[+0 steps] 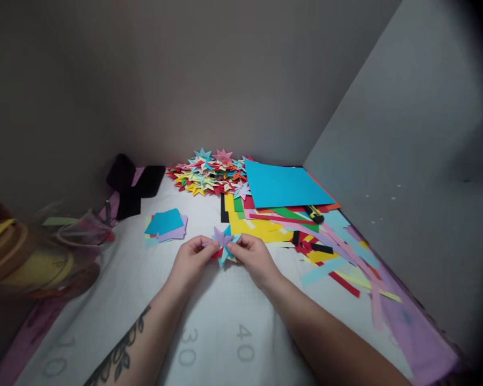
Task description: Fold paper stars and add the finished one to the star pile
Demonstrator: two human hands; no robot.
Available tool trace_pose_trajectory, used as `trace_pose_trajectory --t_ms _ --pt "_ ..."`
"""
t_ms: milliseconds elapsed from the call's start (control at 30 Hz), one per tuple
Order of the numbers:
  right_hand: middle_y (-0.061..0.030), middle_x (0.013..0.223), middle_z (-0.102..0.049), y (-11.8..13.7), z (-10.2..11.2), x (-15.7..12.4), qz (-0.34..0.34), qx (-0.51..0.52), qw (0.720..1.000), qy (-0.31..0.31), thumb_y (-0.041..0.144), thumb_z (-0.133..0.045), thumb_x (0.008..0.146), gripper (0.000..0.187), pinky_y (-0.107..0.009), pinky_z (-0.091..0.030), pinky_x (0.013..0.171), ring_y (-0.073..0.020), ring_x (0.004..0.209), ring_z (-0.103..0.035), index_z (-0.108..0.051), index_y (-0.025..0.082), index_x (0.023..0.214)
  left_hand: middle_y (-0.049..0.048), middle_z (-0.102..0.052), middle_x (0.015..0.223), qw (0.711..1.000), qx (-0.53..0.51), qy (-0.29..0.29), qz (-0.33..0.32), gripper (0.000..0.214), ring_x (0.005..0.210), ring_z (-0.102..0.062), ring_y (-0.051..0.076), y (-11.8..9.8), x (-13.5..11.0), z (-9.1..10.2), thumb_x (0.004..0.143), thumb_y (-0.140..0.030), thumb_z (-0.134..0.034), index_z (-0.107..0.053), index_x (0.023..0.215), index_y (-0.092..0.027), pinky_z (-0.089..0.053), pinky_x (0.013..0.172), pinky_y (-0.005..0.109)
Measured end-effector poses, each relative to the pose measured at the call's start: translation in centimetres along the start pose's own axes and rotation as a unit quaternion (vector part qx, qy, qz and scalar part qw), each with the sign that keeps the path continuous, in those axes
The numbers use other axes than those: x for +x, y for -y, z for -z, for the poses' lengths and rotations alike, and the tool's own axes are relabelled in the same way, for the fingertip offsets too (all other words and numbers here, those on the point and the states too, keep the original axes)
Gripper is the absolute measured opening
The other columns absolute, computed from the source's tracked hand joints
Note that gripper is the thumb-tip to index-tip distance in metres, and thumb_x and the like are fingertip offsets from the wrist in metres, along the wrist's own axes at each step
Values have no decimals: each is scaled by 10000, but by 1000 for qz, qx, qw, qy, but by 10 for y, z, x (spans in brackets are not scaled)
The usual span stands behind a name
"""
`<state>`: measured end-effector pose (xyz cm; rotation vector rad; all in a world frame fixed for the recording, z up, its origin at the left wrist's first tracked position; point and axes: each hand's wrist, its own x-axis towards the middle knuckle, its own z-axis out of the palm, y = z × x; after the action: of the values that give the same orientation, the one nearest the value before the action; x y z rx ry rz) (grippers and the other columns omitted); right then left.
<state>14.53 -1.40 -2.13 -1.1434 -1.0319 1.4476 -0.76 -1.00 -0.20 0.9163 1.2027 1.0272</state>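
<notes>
Between both hands, a folded paper star (224, 239) in purple, blue, light blue and red is held just above the white mat. My left hand (196, 252) pinches its left side, thumb on top. On the other side, my right hand (253, 254) grips the blue points between thumb and bent fingers. Small square papers (166, 224) in blue, purple and other colours lie in a loose stack to the left of my left hand. Beyond the hands, a heap of finished paper stars (209, 174) in many colours rests against the wall.
At the back right, a large blue sheet (285, 185) covers other coloured sheets, with a utility knife (314, 213) beside it. Paper strips (346, 262) are scattered at the right. Left stand a clear jar-like container (36, 257), a blurred clear bowl (86, 230) and a black object (134, 179).
</notes>
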Motion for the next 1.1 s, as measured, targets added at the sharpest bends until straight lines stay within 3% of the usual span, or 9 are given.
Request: trace_pose_trajectory --t_ms 133,300,500,700,867,1000,1100 --pt "54 450 -449 -2 1 0 -17 -39 999 -4 384 -715 672 330 -223 -279 442 -80 443 -372 -513 163 533 -3 -628 581 1000 28 1 -12 250 523 -517 93 1 1 2 659 -356 -733 -606 632 -143 -372 544 203" --pt "30 536 -531 0 -1 -2 -17 -13 1000 14 345 -715 664 220 -225 -318 475 -89 483 -420 -630 143 645 -10 -610 566 1000 19 18 -16 249 520 -501 88 1 -1 -1 667 -348 -731 -596 621 -144 -366 531 198" --pt "29 587 -561 -1 -4 -1 15 30 999 -17 310 -708 682 179 -226 -373 544 -96 536 -458 -629 152 657 16 -686 753 998 -33 55 -16 304 645 -573 113 4 -6 -11 621 -321 -780 -663 846 -152 -431 617 213" --pt "20 657 -586 -1 -6 -1 36 23 999 -6 307 -687 710 160 -230 -394 592 -112 607 -501 -618 163 706 25 -682 656 1000 -5 9 -16 233 580 -550 110 11 -4 -9 620 -329 -771 -697 701 -123 -407 579 216" --pt "21 651 -578 2 -6 -2 34 25 999 -15 312 -693 692 173 -235 -399 576 -118 598 -508 -595 173 715 18 -670 638 1000 -10 27 -6 221 573 -543 107 10 -3 -7 605 -302 -781 -684 698 -127 -400 569 215" --pt "3 682 -596 3 -5 -2 31 21 999 12 334 -682 701 189 -259 -430 599 -137 626 -534 -591 173 739 23 -682 686 998 -36 42 -5 246 601 -560 111 8 -5 -10 576 -269 -796 -668 735 -132 -423 606 227" --pt "-8 790 -588 4 -3 -4 94 -30 994 -37 315 -659 717 218 -266 -446 601 -149 683 -547 -568 196 877 6 -664 655 999 -28 37 -16 237 566 -537 98 5 -5 -10 594 -274 -775 -645 737 -138 -402 568 214"
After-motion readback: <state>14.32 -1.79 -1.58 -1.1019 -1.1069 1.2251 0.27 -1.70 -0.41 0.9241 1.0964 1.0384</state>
